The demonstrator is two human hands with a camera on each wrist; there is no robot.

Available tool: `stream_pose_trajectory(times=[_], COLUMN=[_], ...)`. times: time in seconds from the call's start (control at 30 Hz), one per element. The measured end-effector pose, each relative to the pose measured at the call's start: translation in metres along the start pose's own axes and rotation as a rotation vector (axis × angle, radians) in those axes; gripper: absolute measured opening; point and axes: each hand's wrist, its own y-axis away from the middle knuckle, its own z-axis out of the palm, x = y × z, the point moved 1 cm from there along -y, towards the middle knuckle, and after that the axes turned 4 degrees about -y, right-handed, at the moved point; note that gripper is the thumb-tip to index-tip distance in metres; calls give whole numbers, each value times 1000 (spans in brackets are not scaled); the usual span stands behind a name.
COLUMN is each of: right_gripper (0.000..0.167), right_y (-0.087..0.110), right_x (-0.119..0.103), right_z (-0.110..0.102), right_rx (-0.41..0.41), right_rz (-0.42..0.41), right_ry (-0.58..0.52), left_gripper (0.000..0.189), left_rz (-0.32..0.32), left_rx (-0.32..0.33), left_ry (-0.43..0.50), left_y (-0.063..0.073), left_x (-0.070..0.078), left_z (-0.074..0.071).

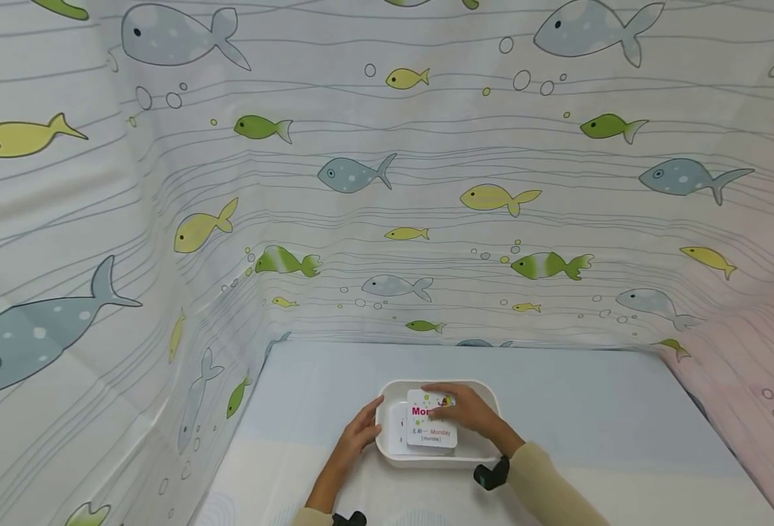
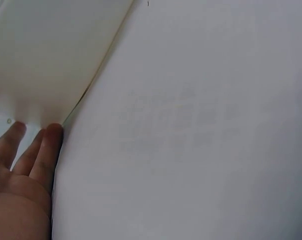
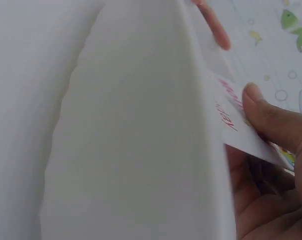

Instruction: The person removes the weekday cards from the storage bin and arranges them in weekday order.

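- The white, round-cornered card printed with "Monday" in red [image 1: 431,432] is above the inside of the glossy white, shallow oblong tray [image 1: 439,463], overlapping another white card with dark print [image 1: 397,432]; whether it rests on that one, I cannot tell.
- The right hand [image 1: 471,412] pinches this upper card, thumb on the printed face and fingers behind it — a grip at one side that probably serves to leave the lower wording uncovered.
- The left hand [image 1: 360,429] touches the tray's left side, its fingers fairly straight and slightly spread, tips against the wall, presumably steadying the tray.
- The tray stands on a tabletop covered in pale blue and white [image 1: 577,409], close to the person.
- Around the table hangs a white fabric curtain with blue, green and yellow fish [image 1: 439,153] — pinkish toward the right.
- Beige sleeves [image 1: 551,486] and black wrist devices [image 1: 492,475] show below.
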Motion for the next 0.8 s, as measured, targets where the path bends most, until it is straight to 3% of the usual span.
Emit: stream_pose_trajectory(times=[0.33, 0.63, 0.8], right_gripper=[40, 64, 60], right_y=[4, 8, 11], right_x=[-6, -6, -2], right_z=[-16, -34, -47], right_rx=[62, 31, 130], right_rz=[87, 113, 159], right_ry=[-161, -270, -317], left_gripper=[55, 54, 55], left_rz=[0, 20, 27], left_rx=[12, 17, -3], left_ry=[-8, -24, 2], left_y=[-1, 1, 0], left_x=[-1, 0, -2], left_z=[-2, -2, -2])
